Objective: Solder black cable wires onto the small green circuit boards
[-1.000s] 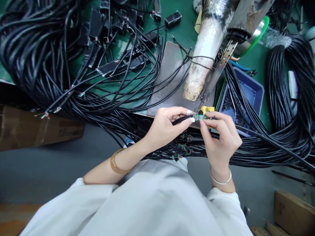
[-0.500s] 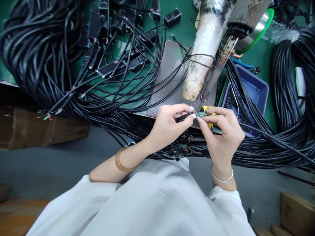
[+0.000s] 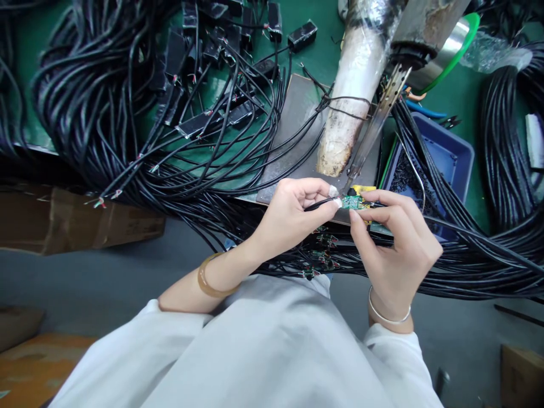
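Note:
My left hand (image 3: 293, 209) is closed, its thumb and forefinger pinching the end of a thin black cable (image 3: 319, 203). At its fingertips the cable's wires meet a small green circuit board (image 3: 352, 202). My right hand (image 3: 395, 238) pinches the board at its right end, thumb below and fingers above. A mounted soldering iron (image 3: 368, 136) points down, its tip just above the board's left part. Behind the board is a yellow piece (image 3: 364, 189), partly covered. Whether the tip touches the board I cannot tell.
A white wrapped tube (image 3: 342, 124) hangs beside the iron over a grey plate (image 3: 293, 113). To the right are a blue tray (image 3: 461, 150), a solder spool (image 3: 446, 51) and a cable coil (image 3: 505, 147). Black cables (image 3: 97, 96) and black boxes (image 3: 302, 35) fill the left.
My right hand has shifted right and slightly down, showing more of the circuit board. My left hand keeps its pinch on the cable. The whole view has shifted slightly.

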Demonstrator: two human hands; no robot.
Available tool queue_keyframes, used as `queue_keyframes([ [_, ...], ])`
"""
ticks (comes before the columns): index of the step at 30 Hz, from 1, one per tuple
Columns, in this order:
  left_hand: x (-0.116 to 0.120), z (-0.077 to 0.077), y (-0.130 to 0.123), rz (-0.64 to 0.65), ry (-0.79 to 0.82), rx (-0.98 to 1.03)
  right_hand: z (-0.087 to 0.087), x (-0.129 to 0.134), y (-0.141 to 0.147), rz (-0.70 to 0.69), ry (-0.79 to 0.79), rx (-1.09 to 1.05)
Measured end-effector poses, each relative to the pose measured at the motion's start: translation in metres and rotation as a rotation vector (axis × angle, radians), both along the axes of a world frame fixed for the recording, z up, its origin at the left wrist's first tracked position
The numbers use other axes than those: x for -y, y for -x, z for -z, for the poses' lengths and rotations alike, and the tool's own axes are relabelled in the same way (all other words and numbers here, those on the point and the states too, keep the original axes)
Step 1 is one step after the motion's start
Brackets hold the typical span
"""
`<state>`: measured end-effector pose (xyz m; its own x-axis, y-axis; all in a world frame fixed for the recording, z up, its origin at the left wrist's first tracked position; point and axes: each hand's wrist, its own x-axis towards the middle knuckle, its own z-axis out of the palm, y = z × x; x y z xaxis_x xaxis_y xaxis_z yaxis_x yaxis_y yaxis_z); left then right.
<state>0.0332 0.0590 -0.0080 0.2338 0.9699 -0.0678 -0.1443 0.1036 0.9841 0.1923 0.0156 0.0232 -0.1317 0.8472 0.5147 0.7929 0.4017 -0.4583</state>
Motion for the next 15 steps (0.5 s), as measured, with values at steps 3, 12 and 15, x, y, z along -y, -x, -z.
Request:
queue_keyframes([
  [3,-0.001,-0.004,0.001,0.019,0.03,0.039,-0.001,0.002,-0.001,0.0,0.012,0.024],
  [12,-0.001,0.001,0.006,0.097,0.048,-0.032,0.009,0.0,-0.003,-0.046,0.039,0.087],
  [15,0.001,0.005,0.005,0.101,0.041,-0.008,0.012,0.002,-0.004,-0.034,0.015,0.04],
])
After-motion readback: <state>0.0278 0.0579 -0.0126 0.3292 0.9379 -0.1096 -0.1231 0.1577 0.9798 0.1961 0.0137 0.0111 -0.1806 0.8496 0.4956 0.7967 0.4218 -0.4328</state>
